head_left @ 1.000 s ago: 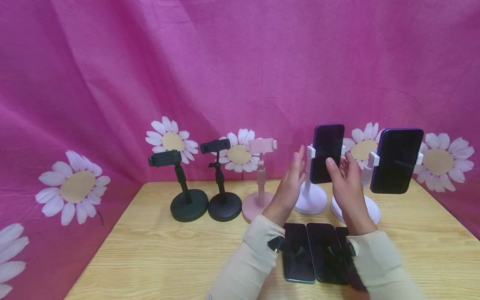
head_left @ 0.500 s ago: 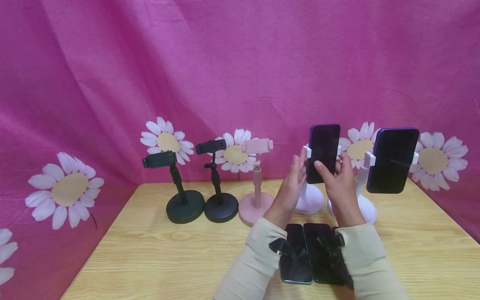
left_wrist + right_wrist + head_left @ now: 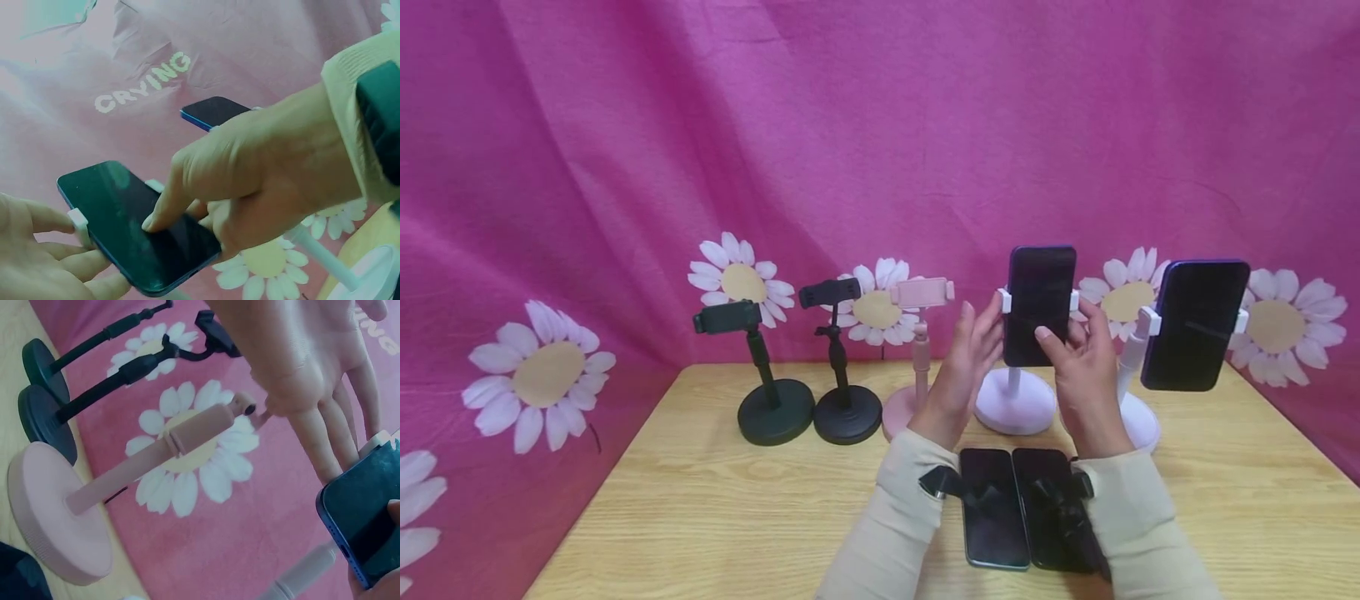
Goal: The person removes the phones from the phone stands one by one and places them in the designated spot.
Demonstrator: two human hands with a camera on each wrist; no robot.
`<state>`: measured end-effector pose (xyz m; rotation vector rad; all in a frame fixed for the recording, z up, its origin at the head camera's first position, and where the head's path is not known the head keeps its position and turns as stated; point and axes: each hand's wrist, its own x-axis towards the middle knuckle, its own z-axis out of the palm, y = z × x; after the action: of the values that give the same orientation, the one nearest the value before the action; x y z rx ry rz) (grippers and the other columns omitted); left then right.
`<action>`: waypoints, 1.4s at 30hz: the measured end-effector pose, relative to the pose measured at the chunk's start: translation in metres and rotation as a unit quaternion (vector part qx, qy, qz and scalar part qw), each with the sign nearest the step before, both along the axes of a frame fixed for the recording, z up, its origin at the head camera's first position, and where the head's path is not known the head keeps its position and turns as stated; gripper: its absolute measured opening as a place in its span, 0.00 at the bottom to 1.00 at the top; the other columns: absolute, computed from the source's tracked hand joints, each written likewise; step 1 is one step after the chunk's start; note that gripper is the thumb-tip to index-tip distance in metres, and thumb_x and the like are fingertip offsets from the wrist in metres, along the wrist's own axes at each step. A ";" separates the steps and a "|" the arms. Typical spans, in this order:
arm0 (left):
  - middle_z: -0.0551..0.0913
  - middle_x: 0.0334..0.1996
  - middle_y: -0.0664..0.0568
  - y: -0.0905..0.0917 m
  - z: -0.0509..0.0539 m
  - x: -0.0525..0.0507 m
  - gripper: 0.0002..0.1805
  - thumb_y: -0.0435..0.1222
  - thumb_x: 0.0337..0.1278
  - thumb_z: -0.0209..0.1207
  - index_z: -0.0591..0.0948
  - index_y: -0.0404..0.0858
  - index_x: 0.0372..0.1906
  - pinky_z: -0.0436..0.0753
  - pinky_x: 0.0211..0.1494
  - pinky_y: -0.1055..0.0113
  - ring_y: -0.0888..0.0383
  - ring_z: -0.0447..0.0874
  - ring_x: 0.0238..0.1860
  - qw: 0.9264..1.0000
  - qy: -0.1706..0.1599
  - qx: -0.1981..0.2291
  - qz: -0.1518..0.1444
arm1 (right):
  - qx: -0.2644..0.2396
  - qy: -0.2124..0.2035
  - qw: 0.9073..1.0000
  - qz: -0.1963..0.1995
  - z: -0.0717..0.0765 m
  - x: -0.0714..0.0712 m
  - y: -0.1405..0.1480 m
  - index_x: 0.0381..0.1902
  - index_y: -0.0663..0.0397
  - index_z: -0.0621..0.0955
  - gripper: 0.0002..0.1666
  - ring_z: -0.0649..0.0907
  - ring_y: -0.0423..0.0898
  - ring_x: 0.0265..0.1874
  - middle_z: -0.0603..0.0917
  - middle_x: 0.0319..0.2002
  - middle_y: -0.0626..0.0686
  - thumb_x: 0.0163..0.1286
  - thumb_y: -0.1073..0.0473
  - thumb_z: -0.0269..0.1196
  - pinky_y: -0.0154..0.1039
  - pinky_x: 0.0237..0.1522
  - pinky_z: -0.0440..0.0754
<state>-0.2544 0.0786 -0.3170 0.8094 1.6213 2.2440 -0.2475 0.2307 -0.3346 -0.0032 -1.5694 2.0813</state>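
A dark phone (image 3: 1039, 287) stands upright between the white clamps of a white stand (image 3: 1017, 402). On its left side the left hand (image 3: 958, 367), fingers extended, touches the clamp and phone edge with its fingertips. The right hand (image 3: 1086, 375) has its thumb on the lower screen and its fingers bent behind the right edge. In the left wrist view the right hand (image 3: 250, 169) pinches the phone (image 3: 134, 225), while the left hand (image 3: 50, 256) lies along the opposite edge. The right wrist view shows the left hand's (image 3: 312, 381) straight fingers at the phone (image 3: 369, 512).
Another phone (image 3: 1197, 325) is clamped on a second white stand (image 3: 1138, 421) at the right. Left of the hands stand a pink stand (image 3: 922, 292), a black stand (image 3: 847, 414) and a dark green stand (image 3: 777, 412). Phones (image 3: 996, 529) lie on the wooden table (image 3: 737, 517) under the wrists.
The phone and its stand have shifted slightly left relative to the neighbouring stands. The left hand has moved left with them; the right hand has come onto the phone, its thumb on the screen.
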 end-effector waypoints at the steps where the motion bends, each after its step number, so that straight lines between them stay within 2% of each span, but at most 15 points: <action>1: 0.59 0.73 0.59 -0.004 0.001 0.001 0.40 0.68 0.64 0.27 0.57 0.52 0.75 0.51 0.74 0.58 0.58 0.56 0.72 1.000 0.000 -0.002 -0.001 | -0.006 0.008 1.000 0.002 0.002 0.002 -0.002 0.65 0.46 0.69 0.34 0.80 0.47 0.56 0.77 0.62 0.56 0.64 0.71 0.63 0.33 0.54 0.77; 4: 0.62 0.71 0.57 -0.018 0.007 0.006 0.40 0.66 0.66 0.28 0.60 0.48 0.74 0.53 0.74 0.57 0.58 0.60 0.71 1.000 0.023 0.000 0.006 | -0.001 0.022 1.000 0.013 0.009 0.010 -0.008 0.64 0.46 0.68 0.35 0.80 0.47 0.55 0.77 0.60 0.56 0.62 0.71 0.65 0.33 0.51 0.78; 8: 0.67 0.69 0.49 -0.039 0.015 0.011 0.36 0.57 0.72 0.30 0.64 0.37 0.71 0.63 0.71 0.59 0.53 0.68 0.67 0.996 0.089 0.010 0.030 | 0.047 0.039 0.997 0.047 0.023 0.027 -0.015 0.63 0.46 0.65 0.36 0.80 0.47 0.55 0.77 0.59 0.57 0.62 0.69 0.66 0.34 0.49 0.79; 11: 0.73 0.64 0.47 -0.055 0.019 0.015 0.29 0.51 0.74 0.38 0.68 0.38 0.69 0.70 0.66 0.62 0.53 0.75 0.62 0.991 0.124 -0.005 0.054 | 0.105 0.044 0.992 0.061 0.034 0.043 -0.020 0.62 0.46 0.64 0.36 0.81 0.45 0.55 0.77 0.59 0.57 0.61 0.66 0.68 0.34 0.48 0.79; 13: 0.76 0.61 0.48 -0.063 0.022 0.020 0.25 0.47 0.72 0.47 0.71 0.40 0.67 0.73 0.63 0.63 0.55 0.78 0.59 0.985 0.147 -0.022 0.089 | 0.138 0.048 0.987 0.073 0.041 0.054 -0.025 0.61 0.48 0.64 0.35 0.82 0.45 0.54 0.78 0.59 0.56 0.60 0.67 0.68 0.34 0.49 0.79; 15: 0.81 0.56 0.49 -0.072 0.025 0.025 0.23 0.42 0.68 0.55 0.74 0.42 0.65 0.77 0.59 0.64 0.57 0.82 0.54 0.977 0.166 -0.040 0.129 | 0.161 0.052 0.982 0.088 0.047 0.065 -0.032 0.60 0.49 0.65 0.35 0.82 0.44 0.53 0.79 0.57 0.55 0.59 0.68 0.68 0.34 0.49 0.78; 18: 0.85 0.47 0.50 -0.087 0.030 0.034 0.23 0.39 0.60 0.64 0.79 0.43 0.61 0.81 0.53 0.65 0.59 0.85 0.47 0.958 0.199 -0.076 0.193 | 0.173 0.069 0.975 0.121 0.052 0.077 -0.044 0.58 0.52 0.65 0.34 0.84 0.44 0.50 0.81 0.54 0.55 0.58 0.73 0.67 0.34 0.49 0.79; 22: 0.87 0.38 0.51 -0.110 0.036 0.047 0.22 0.37 0.53 0.69 0.82 0.42 0.56 0.83 0.47 0.65 0.61 0.86 0.38 0.933 0.242 -0.129 0.233 | 0.200 0.075 0.966 0.148 0.050 0.087 -0.060 0.57 0.53 0.65 0.34 0.85 0.46 0.46 0.84 0.50 0.53 0.57 0.75 0.67 0.37 0.47 0.81; 25: 0.87 0.35 0.52 -0.130 0.039 0.056 0.21 0.36 0.51 0.70 0.83 0.41 0.53 0.84 0.43 0.65 0.62 0.86 0.35 0.923 0.253 -0.167 0.236 | 0.222 0.071 0.958 0.168 0.043 0.091 -0.073 0.55 0.55 0.64 0.33 0.86 0.48 0.43 0.85 0.48 0.54 0.57 0.75 0.68 0.40 0.43 0.83; 29: 0.86 0.34 0.54 -0.156 0.039 0.068 0.20 0.36 0.49 0.71 0.82 0.42 0.50 0.85 0.41 0.65 0.63 0.85 0.34 0.917 0.239 -0.223 0.228 | 0.246 0.067 0.948 0.192 0.031 0.093 -0.089 0.55 0.57 0.64 0.33 0.87 0.51 0.39 0.85 0.47 0.56 0.56 0.72 0.69 0.41 0.41 0.84; 32: 0.85 0.35 0.55 -0.169 0.038 0.075 0.20 0.36 0.49 0.71 0.82 0.42 0.49 0.84 0.41 0.66 0.63 0.85 0.34 0.912 0.229 -0.259 0.222 | 0.264 0.065 0.942 0.195 0.025 0.095 -0.097 0.55 0.55 0.65 0.33 0.87 0.51 0.35 0.86 0.46 0.54 0.56 0.69 0.71 0.41 0.41 0.85; 42: 0.85 0.33 0.56 -0.191 0.046 0.089 0.17 0.36 0.49 0.71 0.81 0.41 0.46 0.84 0.40 0.67 0.65 0.84 0.32 0.896 0.256 -0.302 0.202 | 0.265 0.064 0.941 0.200 0.023 0.107 -0.113 0.52 0.54 0.67 0.33 0.86 0.51 0.32 0.86 0.44 0.54 0.54 0.68 0.73 0.42 0.35 0.85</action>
<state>-0.1653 -0.1122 -0.2708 0.9917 2.7572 1.6040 -0.1409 0.1174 -0.3115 0.6808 -2.1296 1.8096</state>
